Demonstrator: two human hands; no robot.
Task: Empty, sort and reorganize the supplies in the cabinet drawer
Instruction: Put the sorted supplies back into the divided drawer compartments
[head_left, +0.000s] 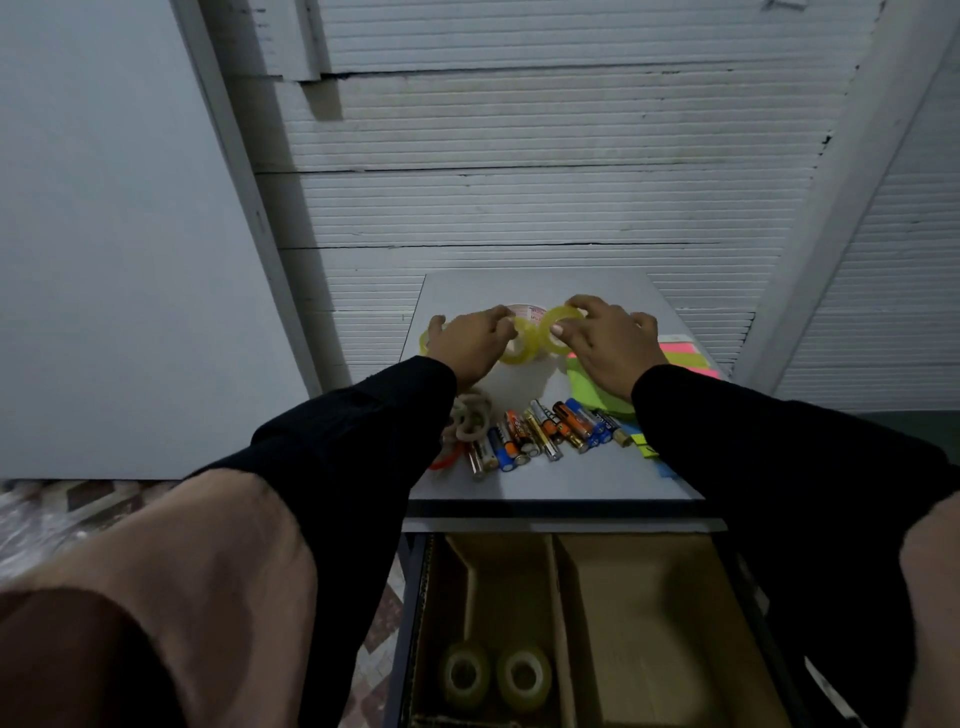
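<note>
On the grey cabinet top (597, 470) my left hand (470, 343) grips a yellowish tape roll (522, 345), and my right hand (608, 345) pinches another yellowish tape roll (557, 327) tilted up on edge. A third roll (427, 340) lies left of my left hand. A white roll with red print (530, 312) stands behind them. Several batteries (540, 431) lie in a row near the front. Below, the open drawer (639, 613) holds cardboard dividers, with two clear tape rolls (493, 678) in its left compartment.
Neon sticky notes (685, 356) and a green pad (587, 384) lie under and beside my right hand. Rubber bands (467, 415) and an orange band (447, 460) sit left of the batteries. A ribbed white wall (519, 182) stands behind the cabinet.
</note>
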